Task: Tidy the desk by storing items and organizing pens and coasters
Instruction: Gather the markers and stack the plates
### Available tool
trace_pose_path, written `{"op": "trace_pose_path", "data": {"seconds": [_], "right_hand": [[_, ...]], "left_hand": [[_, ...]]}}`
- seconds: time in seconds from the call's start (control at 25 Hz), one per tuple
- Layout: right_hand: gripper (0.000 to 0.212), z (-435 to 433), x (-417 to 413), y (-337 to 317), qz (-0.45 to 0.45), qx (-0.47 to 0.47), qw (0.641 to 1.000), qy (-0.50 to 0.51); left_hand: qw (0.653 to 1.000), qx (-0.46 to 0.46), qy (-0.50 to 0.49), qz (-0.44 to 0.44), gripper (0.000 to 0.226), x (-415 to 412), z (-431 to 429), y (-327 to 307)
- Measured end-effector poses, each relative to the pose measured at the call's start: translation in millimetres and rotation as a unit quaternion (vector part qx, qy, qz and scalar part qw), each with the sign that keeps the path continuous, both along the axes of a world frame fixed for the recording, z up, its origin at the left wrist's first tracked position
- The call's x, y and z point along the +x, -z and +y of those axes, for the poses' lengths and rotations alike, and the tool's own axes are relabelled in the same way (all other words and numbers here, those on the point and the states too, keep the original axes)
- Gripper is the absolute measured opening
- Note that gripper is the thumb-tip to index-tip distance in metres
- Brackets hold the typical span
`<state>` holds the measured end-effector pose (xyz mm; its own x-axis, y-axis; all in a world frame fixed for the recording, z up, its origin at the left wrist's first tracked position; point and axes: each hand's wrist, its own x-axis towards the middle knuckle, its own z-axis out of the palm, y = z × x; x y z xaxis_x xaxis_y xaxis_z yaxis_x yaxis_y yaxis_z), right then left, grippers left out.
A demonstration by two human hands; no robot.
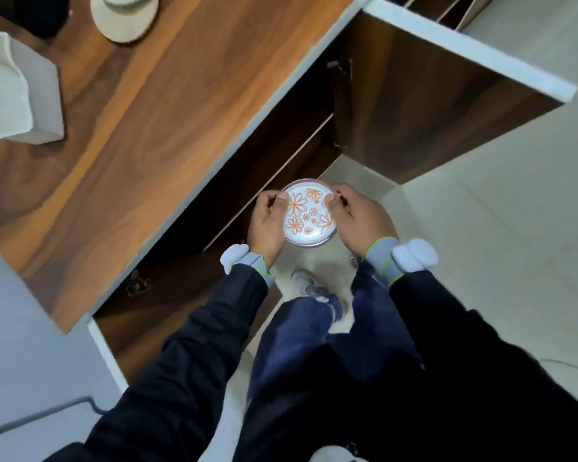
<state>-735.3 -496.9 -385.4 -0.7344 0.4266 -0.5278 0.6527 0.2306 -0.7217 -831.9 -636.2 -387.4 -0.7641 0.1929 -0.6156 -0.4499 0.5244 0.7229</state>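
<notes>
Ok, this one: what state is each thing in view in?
Round white coaster with orange flowers: held face up, off any surface.
Left hand: grips the coaster's left rim.
Right hand: grips its right rim.
Brown wooden cabinet door: swung open.
Cream round woven coasters: stacked on the wooden desktop.
White box: on the desktop, pale tissue sticking out.

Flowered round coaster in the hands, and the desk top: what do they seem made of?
The coaster looks like glossy plastic or glazed ceramic, which is unclear: smooth white face, printed orange flowers, ridged rim. The desk top looks like wood-grain veneer or laminate, low sheen: streaky brown grain, pale edge band.
</notes>
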Motion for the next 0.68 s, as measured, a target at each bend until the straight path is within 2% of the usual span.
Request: {"op": "trace_pose_path", "data": {"seconds": [0.16,0.32,0.48,0.6,0.68], "right_hand": [[0.035,0.0,-14.4,58.3,-0.009,-0.047,0.999,0.013],[0.036,-11.4,-57.7,114.8,-0.011,-0.05,0.999,0.01],[0.04,-18.3,-106.3,162.1,-0.013,-0.041,0.999,0.016],[0.045,-15.5,-138.2,180.3,0.027,-0.032,0.998,0.036],[0.046,-13.3,-157.0,190.1,-0.001,-0.044,0.998,0.038]], "left_hand": [[0.999,-0.038,-0.034,-0.019,0.01,-13.1,3.1,52.0],[0.995,-0.081,-0.061,-0.006,0.01,-44.5,4.1,102.3],[0.988,-0.143,-0.049,-0.01,0.046,-93.6,3.3,147.0],[0.989,-0.12,-0.076,-0.036,0.053,-120.9,7.6,167.0],[0.988,-0.108,-0.106,-0.044,0.054,-131.9,13.0,176.0]]}}
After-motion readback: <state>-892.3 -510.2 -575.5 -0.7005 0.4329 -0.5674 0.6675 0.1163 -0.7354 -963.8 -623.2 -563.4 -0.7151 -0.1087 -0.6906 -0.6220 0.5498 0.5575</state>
